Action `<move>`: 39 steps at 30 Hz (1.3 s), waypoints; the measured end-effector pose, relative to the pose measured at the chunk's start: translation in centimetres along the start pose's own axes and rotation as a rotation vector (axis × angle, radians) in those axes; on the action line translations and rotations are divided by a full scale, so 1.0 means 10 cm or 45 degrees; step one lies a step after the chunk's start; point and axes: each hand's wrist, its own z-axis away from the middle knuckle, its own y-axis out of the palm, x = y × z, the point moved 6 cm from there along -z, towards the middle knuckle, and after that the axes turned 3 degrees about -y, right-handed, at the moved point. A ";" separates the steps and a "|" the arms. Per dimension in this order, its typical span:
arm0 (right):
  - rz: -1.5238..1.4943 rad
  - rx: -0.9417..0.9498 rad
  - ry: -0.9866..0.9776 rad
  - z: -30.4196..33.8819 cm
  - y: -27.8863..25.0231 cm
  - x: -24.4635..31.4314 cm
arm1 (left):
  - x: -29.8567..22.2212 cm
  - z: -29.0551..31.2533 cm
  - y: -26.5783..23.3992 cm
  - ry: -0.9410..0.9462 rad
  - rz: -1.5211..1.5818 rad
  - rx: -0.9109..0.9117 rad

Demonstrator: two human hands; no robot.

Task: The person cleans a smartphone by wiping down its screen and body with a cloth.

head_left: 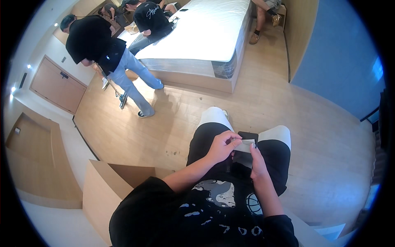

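My left hand and my right hand meet above my lap. Between them is a small, flat, whitish piece that looks like folded paper or a small packet; its exact kind is unclear. The left thumb and fingers pinch its left end, while the right thumb presses on its right end. Just beyond it, a dark, flat, rectangular thing shows between my knees, partly covered by the whitish piece. The right fingers are mostly hidden.
A bed with a plastic-wrapped mattress stands ahead. A person stands left of it with a floor-cleaning tool; another person sits on its edge. A wooden cabinet is close on my left, a blue-lit wall far right.
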 end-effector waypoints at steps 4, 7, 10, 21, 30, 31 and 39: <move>-0.074 0.034 0.031 -0.01 -0.01 0.00 | 0.01 -0.03 -0.04 0.242 -0.055 -0.037; -0.092 0.013 0.052 -0.02 -0.02 -0.01 | 0.02 -0.04 -0.06 0.329 -0.140 -0.032; -0.099 -0.021 0.059 -0.02 -0.04 -0.01 | 0.06 -0.03 -0.04 0.242 -0.075 0.024; -0.121 -0.118 0.033 -0.09 -0.23 -0.15 | -0.36 0.02 0.01 0.416 -0.660 0.176; -0.235 -0.055 0.095 -0.16 -0.32 -0.29 | -0.49 0.11 0.16 0.640 -0.914 0.191; -0.235 -0.055 0.093 -0.16 -0.35 -0.29 | -0.49 0.12 0.19 0.652 -0.944 0.204; -0.417 -0.069 0.195 -0.11 -0.21 -0.24 | -0.46 0.16 0.33 0.755 -1.109 0.115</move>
